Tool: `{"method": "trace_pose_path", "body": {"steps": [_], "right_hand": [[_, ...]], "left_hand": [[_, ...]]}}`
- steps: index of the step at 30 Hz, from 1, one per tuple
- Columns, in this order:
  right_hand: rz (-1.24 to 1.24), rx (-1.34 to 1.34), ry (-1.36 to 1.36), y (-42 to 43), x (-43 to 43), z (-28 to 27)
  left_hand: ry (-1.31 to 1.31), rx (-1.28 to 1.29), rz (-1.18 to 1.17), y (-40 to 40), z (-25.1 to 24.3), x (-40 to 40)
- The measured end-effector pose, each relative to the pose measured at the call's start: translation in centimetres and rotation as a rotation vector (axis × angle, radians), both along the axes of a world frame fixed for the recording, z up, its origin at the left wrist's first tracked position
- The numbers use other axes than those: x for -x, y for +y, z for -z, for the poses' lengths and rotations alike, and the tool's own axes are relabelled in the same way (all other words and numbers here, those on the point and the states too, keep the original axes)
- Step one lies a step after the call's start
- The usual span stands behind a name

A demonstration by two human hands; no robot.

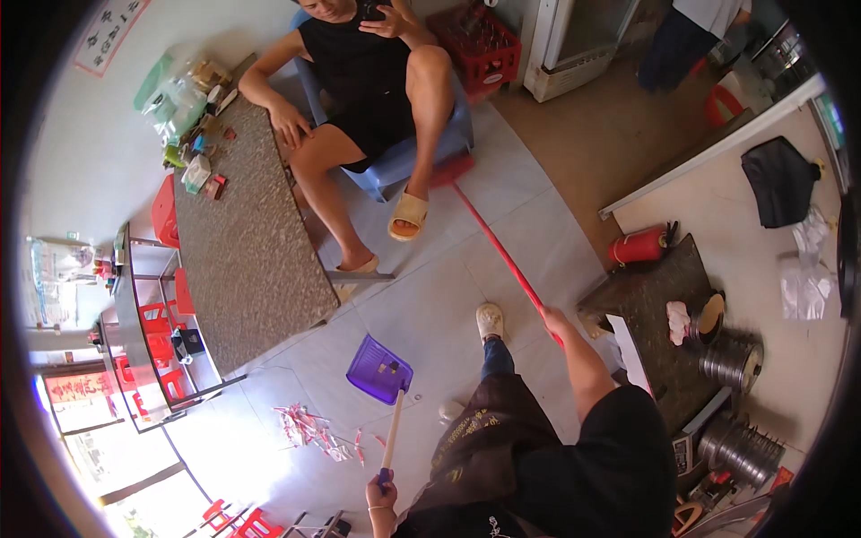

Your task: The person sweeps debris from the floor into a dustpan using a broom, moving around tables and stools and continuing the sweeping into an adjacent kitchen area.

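My right hand [555, 323] grips the red handle of a broom [501, 245], whose red head lies on the tiled floor beside a seated person's sandaled foot. Low in the view, my left hand [382, 494] is closed around the handle of a purple dustpan [380, 370]. Small scraps lie in the pan. On the floor left of the dustpan's handle is a pile of red and white wrappers [313, 434], with a few loose pieces nearer the handle.
A person [363, 87] sits on a blue plastic chair [397, 161] by a speckled stone-topped table [249, 235]. To the right, a dark table [662, 316] stands near a fire extinguisher [639, 244]. A red crate [481, 57] and a fridge [572, 47] are at the back; another person [686, 33] stands beyond.
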State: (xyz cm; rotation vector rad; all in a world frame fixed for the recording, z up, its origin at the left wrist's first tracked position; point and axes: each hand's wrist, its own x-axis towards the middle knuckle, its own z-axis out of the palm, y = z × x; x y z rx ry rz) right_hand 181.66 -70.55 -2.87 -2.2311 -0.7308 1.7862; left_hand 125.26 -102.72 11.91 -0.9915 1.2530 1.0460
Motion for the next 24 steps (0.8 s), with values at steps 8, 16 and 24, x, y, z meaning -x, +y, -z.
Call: {"method": "trace_pose_path", "body": {"steps": [8,16,24], "right_hand": [[0.139,0.223,0.118,-31.9,6.6,-11.9],[0.11,0.476,0.179,-46.5,9.2,-26.9],[-0.051,-0.01,0.166,-37.0,14.1,-15.7]], "left_hand": [[-0.012,-0.029,0.08,-9.5,8.5,6.2],[-0.112,0.053,0.032,-19.8,10.4,9.9],[-0.057,0.149,-0.057,-30.1,8.9,10.1]]}}
